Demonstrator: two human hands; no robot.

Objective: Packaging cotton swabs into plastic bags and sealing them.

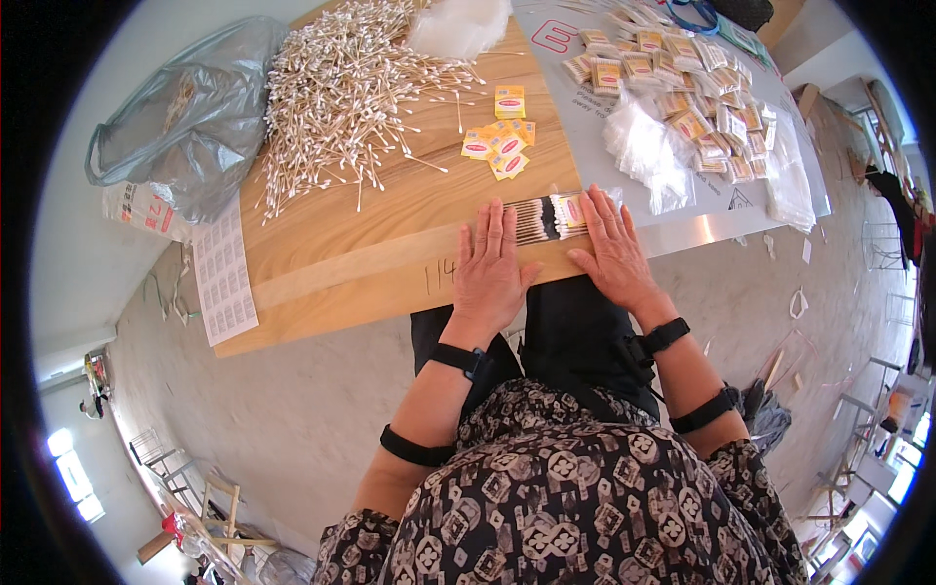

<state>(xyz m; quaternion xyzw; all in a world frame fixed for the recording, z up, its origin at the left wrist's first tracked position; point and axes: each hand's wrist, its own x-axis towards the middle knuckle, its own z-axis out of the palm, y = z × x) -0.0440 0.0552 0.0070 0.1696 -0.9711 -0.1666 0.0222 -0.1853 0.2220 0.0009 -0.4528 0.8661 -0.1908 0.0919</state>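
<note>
Between my hands at the table's front edge lies a flat row of cotton swabs (527,220), with a black strip (549,216) across it and a yellow and white label card (569,211) at its right end. My left hand (487,268) lies flat at the left end of the swabs, fingers stretched out. Over the right end rests my right hand (614,249), also flat, partly hiding a clear plastic wrapping. Farther back are loose yellow cards (502,146) and a small stack of the same cards (509,101). A big heap of loose cotton swabs (336,97) covers the back left.
A grey plastic bag (210,122) stands left of the heap. A printed sheet (224,268) hangs over the left edge. Packed swab packets (692,122) pile up at the back right, beside clear empty bags (648,151). Another clear bag (458,27) lies at the back.
</note>
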